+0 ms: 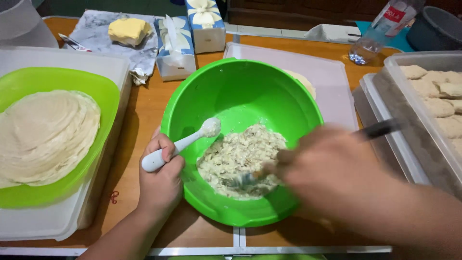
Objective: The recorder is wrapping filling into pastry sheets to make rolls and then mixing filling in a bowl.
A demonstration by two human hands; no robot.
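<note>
A bright green bowl [240, 86] stands on the wooden table, holding a pale lumpy filling [240, 156]. My left hand [161, 180] rests at the bowl's left rim, gripping a white spoon [185, 142] whose coated head points into the bowl. Blurred by motion, my right hand [322, 168] is over the bowl's right side and holds a dark-handled utensil [380, 129] with its metal end [245, 179] in the filling.
At left, a green plate [103, 91] carries a stack of thin pale wrappers [43, 135] on a white lid. A clear tub [409, 115] of filled pieces sits at right. Butter on foil [127, 30], tissue boxes [175, 48] and a plastic bottle [375, 33] stand behind.
</note>
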